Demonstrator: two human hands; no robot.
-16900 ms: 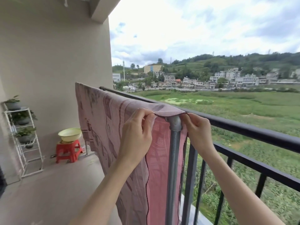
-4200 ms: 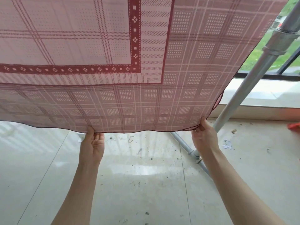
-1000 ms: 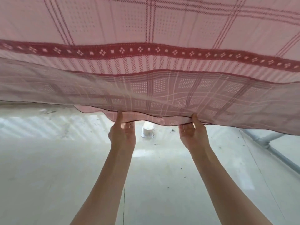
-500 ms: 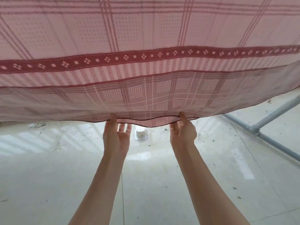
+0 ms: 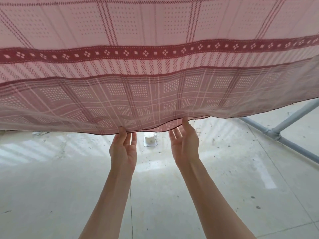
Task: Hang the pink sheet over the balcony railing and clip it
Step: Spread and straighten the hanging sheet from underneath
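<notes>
The pink sheet (image 5: 155, 94) hangs down and fills the picture from nine o'clock over twelve to three o'clock. Its bottom edge waves across the middle.

A little left of the middle, the left hand (image 5: 123, 149) reaches up. Its thumb and fingers are pinched shut on the bottom edge of the pink sheet. Half a second ago it was in the same spot, holding the same way.

Between the hands, on the floor (image 5: 51, 187), sits a small white cup thing (image 5: 150, 137).

A little right of the middle is the right hand (image 5: 185, 144). Its fingers are spread apart now. Only one fingertip touches the edge. A moment ago this hand was holding the edge. So it is letting go.

At three o'clock, grey pipes (image 5: 283, 128) cross near the floor.

I think the pulling and smoothing is almost done. The railing and clips are not in view, so the clipping may come next.
</notes>
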